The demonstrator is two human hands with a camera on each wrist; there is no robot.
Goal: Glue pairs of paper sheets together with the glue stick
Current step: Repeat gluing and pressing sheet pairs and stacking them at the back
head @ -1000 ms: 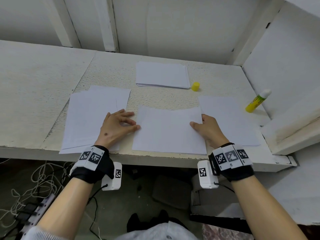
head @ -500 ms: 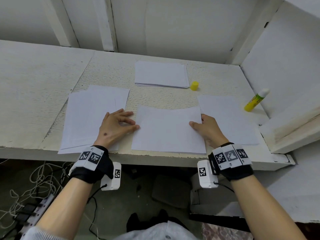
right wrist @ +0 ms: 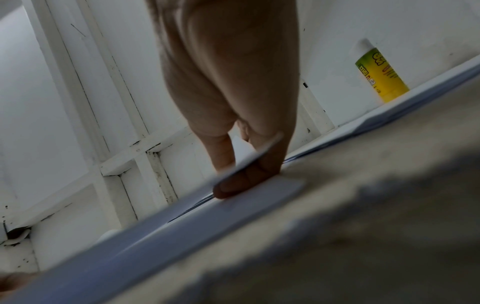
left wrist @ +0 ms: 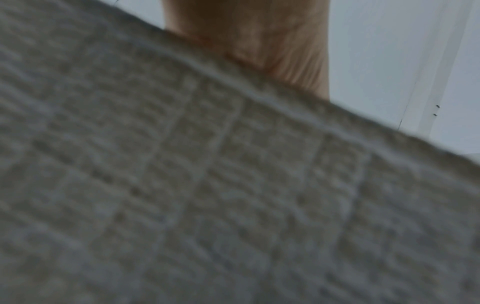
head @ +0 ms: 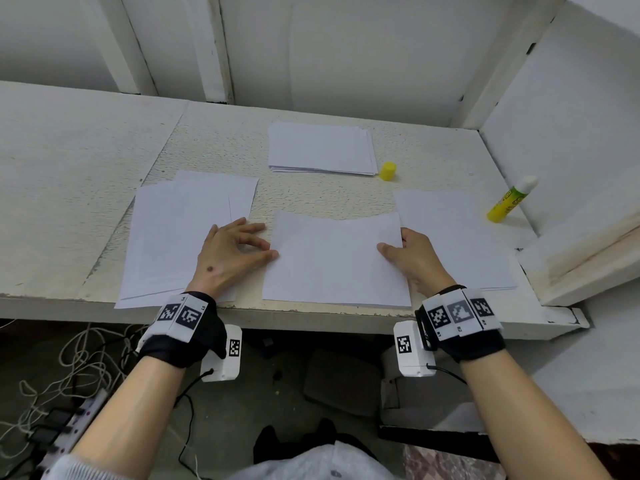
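While the right hand (head: 414, 259) pinches the right edge of the centre sheets (head: 336, 261), thumb on top, the left hand (head: 230, 256) presses relaxed fingertips at their left edge. White, flat, they lie near the table (head: 86, 188) front; the uncapped glue stick (head: 510, 200) leans far right.

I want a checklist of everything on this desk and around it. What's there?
Surface: white shelf, paint chipped at front edge.
Job's things: centre sheet; paper piles left, right, back; uncapped glue stick leaning on side wall; yellow cap.
Clutter: nothing seen.
Hands: left hand touches the sheet's left edge; right hand pinches its right edge.
Cables: white cords on floor.
Surroundings: white panelled wall.
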